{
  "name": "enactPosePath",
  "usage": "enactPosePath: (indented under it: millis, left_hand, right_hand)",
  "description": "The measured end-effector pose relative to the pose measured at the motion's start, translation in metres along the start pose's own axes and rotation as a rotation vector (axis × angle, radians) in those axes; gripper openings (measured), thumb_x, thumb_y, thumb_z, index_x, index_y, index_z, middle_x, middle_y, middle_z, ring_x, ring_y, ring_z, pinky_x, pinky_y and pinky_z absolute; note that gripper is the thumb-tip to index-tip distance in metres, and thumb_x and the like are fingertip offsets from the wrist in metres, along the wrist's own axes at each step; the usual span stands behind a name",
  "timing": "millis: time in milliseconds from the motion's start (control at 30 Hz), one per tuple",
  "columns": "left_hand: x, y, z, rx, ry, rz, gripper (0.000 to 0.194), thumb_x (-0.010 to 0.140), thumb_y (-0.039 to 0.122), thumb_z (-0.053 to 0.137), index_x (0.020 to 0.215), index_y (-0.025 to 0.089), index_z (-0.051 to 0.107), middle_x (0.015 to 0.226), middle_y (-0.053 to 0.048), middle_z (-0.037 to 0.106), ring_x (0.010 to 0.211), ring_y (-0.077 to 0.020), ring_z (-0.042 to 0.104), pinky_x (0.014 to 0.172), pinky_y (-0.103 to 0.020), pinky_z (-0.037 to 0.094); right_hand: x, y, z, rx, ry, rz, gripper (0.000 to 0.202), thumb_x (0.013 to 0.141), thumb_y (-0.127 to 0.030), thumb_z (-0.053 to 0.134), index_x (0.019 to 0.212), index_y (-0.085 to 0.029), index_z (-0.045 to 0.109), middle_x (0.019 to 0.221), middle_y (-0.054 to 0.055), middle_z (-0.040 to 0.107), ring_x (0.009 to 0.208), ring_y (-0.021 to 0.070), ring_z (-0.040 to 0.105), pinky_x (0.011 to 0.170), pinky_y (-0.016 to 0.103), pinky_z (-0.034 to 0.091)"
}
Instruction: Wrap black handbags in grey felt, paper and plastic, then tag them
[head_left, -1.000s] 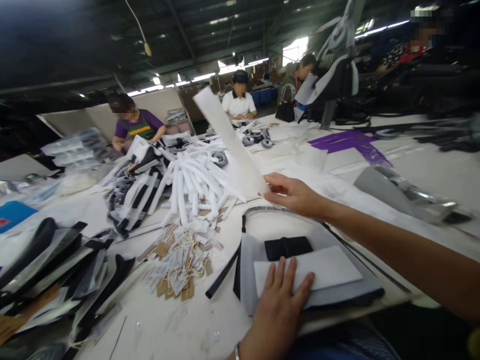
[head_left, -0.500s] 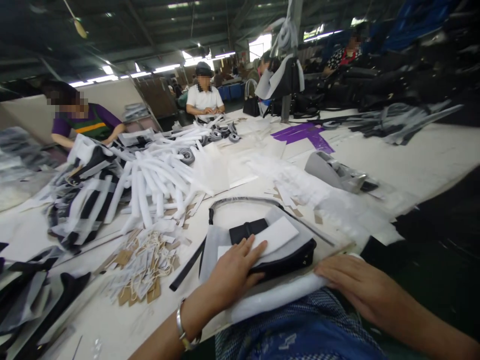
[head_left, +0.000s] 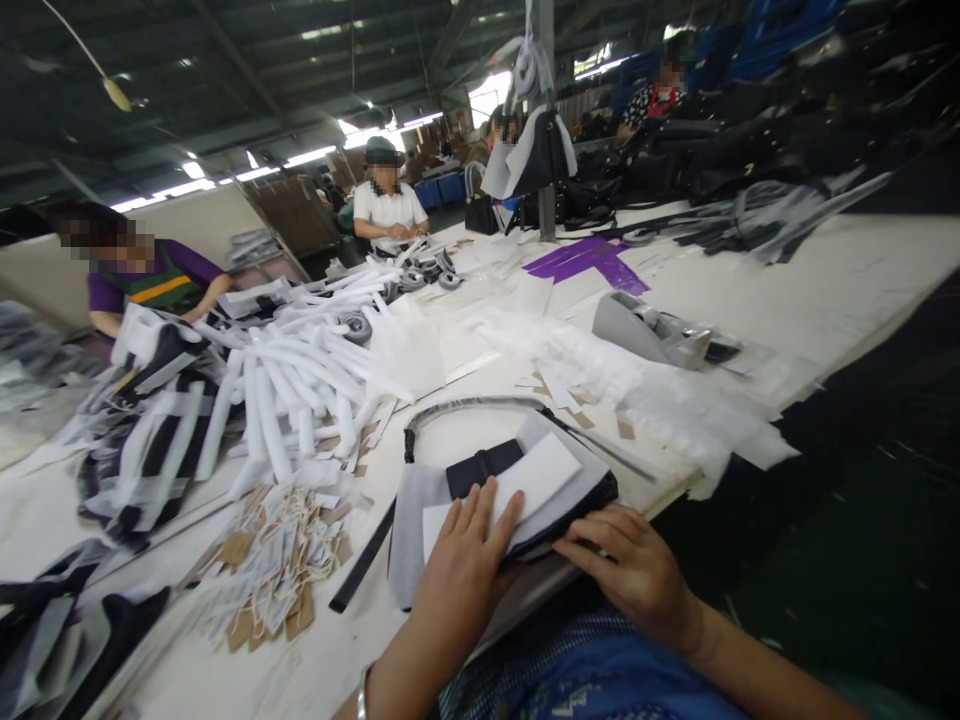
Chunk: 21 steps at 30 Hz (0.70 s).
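Observation:
A black handbag (head_left: 602, 494) lies on the table in front of me, partly covered with thin whitish wrapping sheet (head_left: 409, 510). Its wrapped handle (head_left: 480, 403) arches away from me. On top are a black tab piece (head_left: 484, 468) and a white foam strip (head_left: 541, 473). My left hand (head_left: 469, 545) rests on the strip and the bag with its fingers spread, the thumb partly hidden. At the bag's near right edge, my right hand (head_left: 634, 570) pinches the black rim with bent fingers; its fingertips are partly out of sight.
Tags with strings (head_left: 281, 570) lie to the left, below a heap of white foam tubes (head_left: 292, 390). White sheeting (head_left: 600, 380) and a grey roll (head_left: 637, 325) lie beyond the bag. The table edge (head_left: 675, 490) runs close on the right. Co-workers sit across the table.
My right hand has moved left and onto the bag's near edge. The white foam roll that lay along the table's front edge no longer shows. My left hand stays on the bag.

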<state>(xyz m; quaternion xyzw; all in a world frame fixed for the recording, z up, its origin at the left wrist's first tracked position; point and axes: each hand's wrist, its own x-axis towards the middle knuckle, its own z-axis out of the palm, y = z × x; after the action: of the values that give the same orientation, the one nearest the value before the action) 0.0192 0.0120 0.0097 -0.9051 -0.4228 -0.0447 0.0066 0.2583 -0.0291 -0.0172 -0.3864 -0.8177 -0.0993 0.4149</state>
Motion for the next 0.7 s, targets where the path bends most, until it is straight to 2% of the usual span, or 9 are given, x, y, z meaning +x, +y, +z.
enactPosePath:
  millis: [67, 133, 200, 267, 400, 467, 533, 600, 700]
  left_hand:
    - [-0.003, 0.001, 0.008, 0.052, 0.039, 0.013, 0.089, 0.079, 0.024, 0.08, 0.154, 0.026, 0.031, 0.156, -0.021, 0.039, 0.139, -0.0377, 0.044, 0.107, -0.054, 0.047]
    - [-0.005, 0.002, 0.013, 0.095, 0.056, 0.017, 0.088, 0.08, 0.023, 0.078, 0.154, 0.026, 0.031, 0.155, -0.02, 0.039, 0.139, -0.0383, 0.043, 0.107, -0.054, 0.047]
    - [-0.007, 0.003, 0.015, 0.13, 0.064, 0.007, 0.084, 0.084, 0.024, 0.075, 0.154, 0.027, 0.029, 0.157, -0.019, 0.038, 0.141, -0.038, 0.041, 0.107, -0.055, 0.046]
    - [-0.008, 0.005, 0.014, 0.157, 0.072, 0.005, 0.076, 0.09, 0.025, 0.067, 0.155, 0.028, 0.028, 0.159, -0.016, 0.034, 0.144, -0.036, 0.037, 0.109, -0.055, 0.045]
    - [-0.001, 0.019, 0.006, 0.187, 0.065, 0.009, 0.052, 0.099, 0.024, 0.045, 0.151, 0.023, 0.036, 0.161, -0.008, 0.031, 0.147, -0.0318, 0.032, 0.11, -0.06, 0.042]
    - [0.008, 0.029, 0.0, 0.184, 0.044, 0.016, 0.048, 0.1, 0.025, 0.04, 0.146, 0.016, 0.043, 0.159, -0.012, 0.037, 0.147, -0.0328, 0.033, 0.111, -0.063, 0.04]
    - [0.017, 0.037, -0.003, 0.163, 0.031, 0.038, 0.047, 0.098, 0.028, 0.042, 0.141, 0.01, 0.049, 0.154, -0.017, 0.042, 0.146, -0.0332, 0.035, 0.113, -0.061, 0.038]
    - [0.023, 0.042, 0.0, 0.148, 0.049, 0.056, 0.049, 0.098, 0.031, 0.044, 0.142, 0.01, 0.047, 0.152, -0.018, 0.046, 0.144, -0.0319, 0.038, 0.114, -0.057, 0.039]
    - [0.023, 0.042, 0.014, 0.182, 0.15, 0.048, 0.052, 0.101, 0.031, 0.041, 0.151, 0.019, 0.036, 0.152, -0.014, 0.047, 0.141, -0.0295, 0.043, 0.111, -0.055, 0.043]
  right_hand:
    - [0.004, 0.006, -0.012, -0.003, -0.042, -0.061, 0.033, 0.102, -0.008, 0.046, 0.12, -0.021, 0.07, 0.106, 0.003, 0.073, 0.105, 0.0177, 0.062, 0.102, 0.036, 0.044]
    - [0.011, 0.013, -0.021, -0.058, -0.102, -0.093, 0.038, 0.1, -0.008, 0.051, 0.133, -0.023, 0.063, 0.124, 0.004, 0.069, 0.123, 0.0213, 0.056, 0.115, 0.044, 0.034]
    - [0.015, 0.024, -0.022, -0.115, -0.186, -0.115, 0.044, 0.099, -0.011, 0.054, 0.141, -0.023, 0.055, 0.139, 0.004, 0.06, 0.137, 0.0266, 0.045, 0.122, 0.053, 0.021]
    - [0.014, 0.035, -0.015, -0.107, -0.246, -0.143, 0.043, 0.1, -0.012, 0.052, 0.142, -0.021, 0.054, 0.143, 0.005, 0.057, 0.139, 0.0268, 0.042, 0.124, 0.054, 0.015]
    - [-0.005, 0.051, 0.007, 0.007, -0.199, -0.128, 0.043, 0.1, -0.008, 0.045, 0.138, -0.022, 0.059, 0.134, 0.003, 0.064, 0.13, 0.02, 0.053, 0.123, 0.045, 0.026]
    - [-0.013, 0.054, 0.012, 0.033, -0.169, -0.095, 0.044, 0.099, -0.007, 0.045, 0.138, -0.024, 0.059, 0.131, 0.003, 0.066, 0.127, 0.0198, 0.056, 0.122, 0.046, 0.029]
    - [-0.015, 0.053, 0.013, 0.041, -0.159, -0.077, 0.045, 0.099, -0.008, 0.046, 0.139, -0.024, 0.058, 0.131, 0.003, 0.066, 0.126, 0.0202, 0.056, 0.122, 0.048, 0.029]
    - [-0.013, 0.051, 0.01, 0.038, -0.157, -0.073, 0.044, 0.099, -0.008, 0.046, 0.139, -0.023, 0.058, 0.131, 0.003, 0.066, 0.126, 0.0205, 0.056, 0.122, 0.049, 0.027]
    - [-0.008, 0.047, 0.001, 0.037, -0.169, -0.084, 0.043, 0.098, -0.008, 0.047, 0.138, -0.022, 0.058, 0.131, 0.003, 0.066, 0.127, 0.0207, 0.056, 0.122, 0.048, 0.029]
